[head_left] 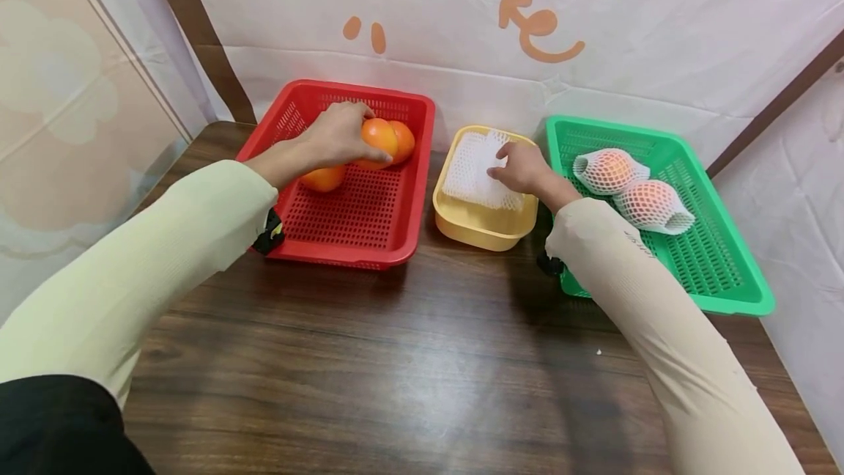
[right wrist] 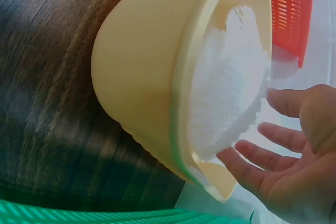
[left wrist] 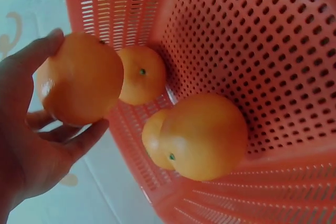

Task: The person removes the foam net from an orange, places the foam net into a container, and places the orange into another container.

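Observation:
My left hand [head_left: 335,136] grips an orange [head_left: 380,135] over the red basket [head_left: 419,189], thumb and fingers spread round its sides. In the left wrist view that orange [left wrist: 79,82] is held up near the basket wall. Other oranges lie in the basket, one orange [head_left: 323,179] partly under my left wrist. My right hand [head_left: 524,169] reaches over the yellow tub [head_left: 484,234], which holds white foam net sleeves [head_left: 476,167]. In the right wrist view its fingers are parted, with the fingertips right at the edge of the sleeves [right wrist: 228,87].
To the right stands a green basket [head_left: 715,255] with two fruits in white foam nets [head_left: 653,205]. The baskets and tub stand on a dark wooden table [head_left: 409,358], against a printed white cloth [head_left: 475,79] at the back.

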`<state>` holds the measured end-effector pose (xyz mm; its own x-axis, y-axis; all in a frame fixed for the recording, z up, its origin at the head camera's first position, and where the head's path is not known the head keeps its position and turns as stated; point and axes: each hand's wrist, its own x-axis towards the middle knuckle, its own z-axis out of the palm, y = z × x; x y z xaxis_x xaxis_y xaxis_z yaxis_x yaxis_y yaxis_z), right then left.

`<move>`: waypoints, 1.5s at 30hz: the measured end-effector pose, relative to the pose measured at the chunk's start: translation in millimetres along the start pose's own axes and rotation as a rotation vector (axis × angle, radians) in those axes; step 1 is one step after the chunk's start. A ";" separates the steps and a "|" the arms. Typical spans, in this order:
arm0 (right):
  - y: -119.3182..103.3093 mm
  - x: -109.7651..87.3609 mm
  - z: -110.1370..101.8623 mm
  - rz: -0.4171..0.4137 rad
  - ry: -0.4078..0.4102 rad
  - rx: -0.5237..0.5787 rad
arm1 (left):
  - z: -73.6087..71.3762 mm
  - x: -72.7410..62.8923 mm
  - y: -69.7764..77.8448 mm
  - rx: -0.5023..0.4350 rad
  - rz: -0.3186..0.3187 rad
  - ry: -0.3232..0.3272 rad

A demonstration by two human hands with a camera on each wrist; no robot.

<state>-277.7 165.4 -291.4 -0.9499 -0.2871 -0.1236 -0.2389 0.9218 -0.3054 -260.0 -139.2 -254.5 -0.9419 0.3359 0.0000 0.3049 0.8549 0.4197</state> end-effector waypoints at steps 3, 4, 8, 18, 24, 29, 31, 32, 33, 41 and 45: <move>0.7 0.3 1.3 -0.011 -0.037 -0.033 | 2.2 5.8 0.7 -0.004 0.021 -0.040; 0.6 0.2 1.5 -0.012 -0.052 -0.043 | 2.8 7.3 0.5 -0.007 0.026 -0.054; 1.0 -0.2 1.3 0.006 -0.100 -0.071 | 3.9 11.6 -3.0 -0.001 0.026 -0.115; 3.1 0.5 -2.4 0.019 -0.088 -0.057 | 10.8 25.1 -15.5 0.112 0.031 -0.248; 3.3 -1.9 -3.3 0.017 -0.079 -0.032 | 15.9 32.2 -15.3 0.145 0.023 -0.271; 3.8 -2.2 -1.5 0.008 -0.091 -0.029 | 23.4 36.4 -16.5 0.123 -0.002 -0.301; 3.8 -2.6 -2.6 0.006 -0.089 -0.022 | 28.0 37.4 -18.4 0.121 -0.007 -0.314; 3.6 -2.9 -3.9 0.006 -0.088 -0.017 | 30.0 37.7 -19.3 0.123 -0.008 -0.315; 3.4 -3.1 -5.7 0.005 -0.086 -0.014 | 31.6 38.0 -20.2 0.124 -0.011 -0.314; 4.6 -10.1 -34.8 0.022 -0.082 0.007 | 33.5 42.0 -17.6 0.192 -0.010 -0.315; 12.3 -16.5 -52.6 0.042 -0.063 0.024 | 34.3 42.2 -16.1 0.226 -0.023 -0.336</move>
<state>-275.6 195.2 -243.5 -0.9444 -0.2644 -0.1954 -0.1931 0.9271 -0.3214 -299.8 -125.2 -292.5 -0.8617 0.3941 -0.3197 0.3427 0.9165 0.2062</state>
